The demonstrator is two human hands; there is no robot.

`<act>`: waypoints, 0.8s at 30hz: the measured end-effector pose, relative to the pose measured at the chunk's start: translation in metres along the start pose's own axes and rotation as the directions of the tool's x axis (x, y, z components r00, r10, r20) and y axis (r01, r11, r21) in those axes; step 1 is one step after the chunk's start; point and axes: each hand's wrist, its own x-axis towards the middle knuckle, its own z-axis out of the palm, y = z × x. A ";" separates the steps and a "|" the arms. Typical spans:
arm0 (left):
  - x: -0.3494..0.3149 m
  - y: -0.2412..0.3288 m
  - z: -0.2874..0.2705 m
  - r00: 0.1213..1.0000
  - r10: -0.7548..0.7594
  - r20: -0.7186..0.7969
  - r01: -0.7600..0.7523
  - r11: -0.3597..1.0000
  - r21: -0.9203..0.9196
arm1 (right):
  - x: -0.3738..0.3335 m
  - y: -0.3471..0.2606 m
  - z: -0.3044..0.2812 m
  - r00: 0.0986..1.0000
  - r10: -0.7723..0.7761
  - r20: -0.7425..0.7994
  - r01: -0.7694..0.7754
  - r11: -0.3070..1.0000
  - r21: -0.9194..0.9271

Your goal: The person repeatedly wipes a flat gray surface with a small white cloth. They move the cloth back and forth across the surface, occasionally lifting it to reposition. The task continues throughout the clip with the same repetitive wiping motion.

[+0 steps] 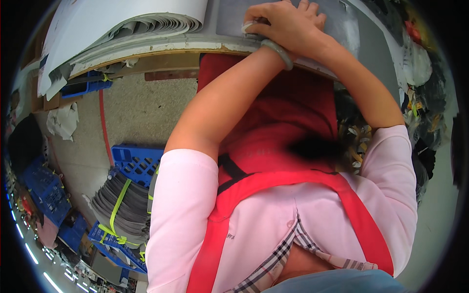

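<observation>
- Grey: works over one flat sheet (229,22), on the tabletop (378,53) at the top edge of view, directly before the red apron (273,112).
- Crosses the right hand (288,27) over the left hand (312,12), near the wrists, close above the sheet or against it; cannot tell which.
- Pinches a small white thing (249,28) between the right thumb and fingers, near the sheet's front edge; cannot tell what kind.
- Shows a few left fingers bent and slightly apart past the right hand; hides the rest, so cannot tell of any grip there.
- Seems midway through some handwork on the sheet; too covered for naming the exact action.
- Calls, most likely, for uncrossing the wrists next, with the pinch firm and the sheet flat.
- Counts, near the tabletop's front: two hands, one sheet, one small white thing, one bracelet (277,53) on the left wrist.
- At the left of the tabletop: one stack of white paper (122,19), edges curled over, too many leaves for a number.
- On and about the floor (141,107): at least four blue crates (129,154), one bundle of dark grey pieces (105,200) in yellow-green straps (120,205), perhaps part of another beside it, and one crumpled white paper (63,121).
</observation>
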 end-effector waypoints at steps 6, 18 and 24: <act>0.002 -0.003 0.000 1.000 -0.006 0.020 0.005 1.000 0.021 | 0.004 -0.005 -0.015 0.998 -0.058 0.015 0.060 0.988 -0.140; 0.011 0.012 -0.008 0.996 -0.023 0.087 0.008 0.986 0.167 | 0.019 0.297 0.062 0.923 0.264 0.281 -0.384 0.684 0.620; 0.013 0.012 -0.015 0.995 -0.005 0.101 -0.011 0.988 0.153 | 0.026 0.308 0.051 0.764 0.338 0.549 -0.588 0.015 0.809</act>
